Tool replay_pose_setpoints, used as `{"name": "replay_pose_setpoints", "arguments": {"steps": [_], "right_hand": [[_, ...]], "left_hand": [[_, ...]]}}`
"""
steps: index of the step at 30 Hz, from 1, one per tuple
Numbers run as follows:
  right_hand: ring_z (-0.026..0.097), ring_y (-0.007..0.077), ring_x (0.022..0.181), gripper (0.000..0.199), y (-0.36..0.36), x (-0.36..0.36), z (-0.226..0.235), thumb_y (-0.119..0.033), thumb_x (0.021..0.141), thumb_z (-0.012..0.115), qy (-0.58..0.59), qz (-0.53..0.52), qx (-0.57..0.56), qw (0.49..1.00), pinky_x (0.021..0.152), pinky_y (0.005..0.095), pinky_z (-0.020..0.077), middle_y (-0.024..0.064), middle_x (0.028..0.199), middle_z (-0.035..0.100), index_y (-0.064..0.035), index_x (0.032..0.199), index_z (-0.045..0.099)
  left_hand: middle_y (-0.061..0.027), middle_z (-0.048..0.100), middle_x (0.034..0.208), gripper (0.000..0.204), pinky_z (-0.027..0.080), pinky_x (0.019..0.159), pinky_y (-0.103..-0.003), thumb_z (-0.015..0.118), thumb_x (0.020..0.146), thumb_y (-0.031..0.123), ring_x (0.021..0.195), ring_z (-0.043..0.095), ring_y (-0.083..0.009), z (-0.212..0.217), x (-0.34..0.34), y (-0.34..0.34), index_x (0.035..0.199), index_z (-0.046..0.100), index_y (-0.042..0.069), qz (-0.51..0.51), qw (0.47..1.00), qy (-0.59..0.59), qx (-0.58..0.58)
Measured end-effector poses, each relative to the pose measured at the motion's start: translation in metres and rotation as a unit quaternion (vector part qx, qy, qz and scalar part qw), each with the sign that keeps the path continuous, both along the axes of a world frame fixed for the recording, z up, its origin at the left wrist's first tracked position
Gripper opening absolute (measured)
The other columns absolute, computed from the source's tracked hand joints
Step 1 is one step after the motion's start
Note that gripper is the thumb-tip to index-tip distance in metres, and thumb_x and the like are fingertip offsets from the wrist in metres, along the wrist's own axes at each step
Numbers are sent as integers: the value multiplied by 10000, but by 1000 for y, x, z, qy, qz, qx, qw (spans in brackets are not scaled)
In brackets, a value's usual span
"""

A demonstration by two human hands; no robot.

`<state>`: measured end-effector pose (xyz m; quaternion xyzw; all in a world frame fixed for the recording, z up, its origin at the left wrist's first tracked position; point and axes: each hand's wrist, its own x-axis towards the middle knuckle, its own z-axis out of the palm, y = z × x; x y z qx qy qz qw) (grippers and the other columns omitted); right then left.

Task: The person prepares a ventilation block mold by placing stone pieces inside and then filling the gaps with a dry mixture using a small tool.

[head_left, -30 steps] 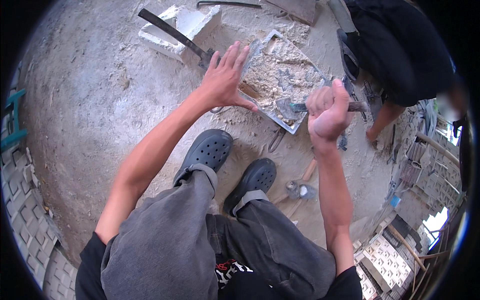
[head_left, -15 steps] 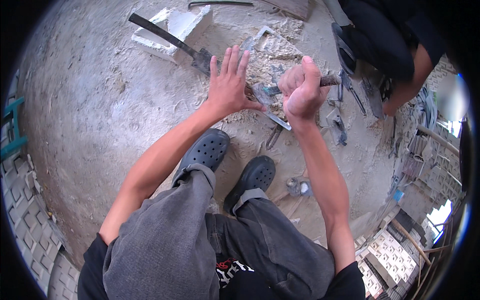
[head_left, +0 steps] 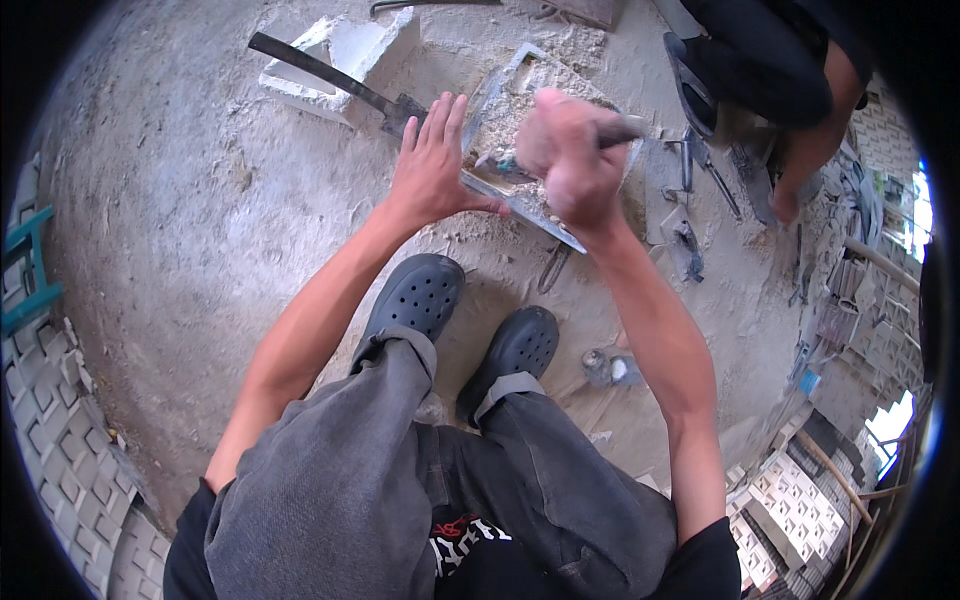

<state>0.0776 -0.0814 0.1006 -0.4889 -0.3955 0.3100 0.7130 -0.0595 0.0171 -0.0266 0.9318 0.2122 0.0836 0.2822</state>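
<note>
My left hand lies flat with fingers spread on the near left edge of a square metal mould that holds sandy mortar. My right hand hovers blurred over the mould, fisted around the dark handle of a tool; a teal tip shows below the fist. I squat on dusty ground, dark clogs just in front of the mould.
A white block with a long-handled blade tool across it lies beyond my left hand. Another person crouches at the upper right beside loose hand tools. Pliers lie near the mould. Patterned blocks are stacked at right.
My right hand has swung left and up with the tool, from beside the mould to over its middle. My left hand has stayed on the mould's edge.
</note>
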Motion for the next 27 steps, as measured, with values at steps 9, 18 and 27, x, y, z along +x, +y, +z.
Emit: {"name": "replay_pose_setpoints", "arguments": {"steps": [9,18,27], "right_hand": [[432,49,472,437,-9,2,-22,-151,1020,551,20,-50,-82,995,421,272,300,-32,526,485,-60,594,528],[391,51,429,459,-9,-4,-33,-123,1006,537,8,-67,-62,996,395,281,277,-39,497,452,-98,551,484],[402,50,436,439,-2,-10,-24,-97,997,562,-121,-104,56,986,390,270,281,-25,512,488,-57,562,523]], "left_hand": [[-272,253,1608,1583,228,1203,-582,798,435,842,1502,275,-407,2,9,-2,1587,114,-1,12,1000,-5,-16],[-271,257,1607,1589,250,1205,-560,793,429,850,1497,291,-400,4,11,-4,1587,114,1,9,999,20,-34],[-270,262,1606,1572,267,1198,-561,823,447,809,1495,297,-397,0,15,-5,1588,104,2,2,999,23,-26]]}}
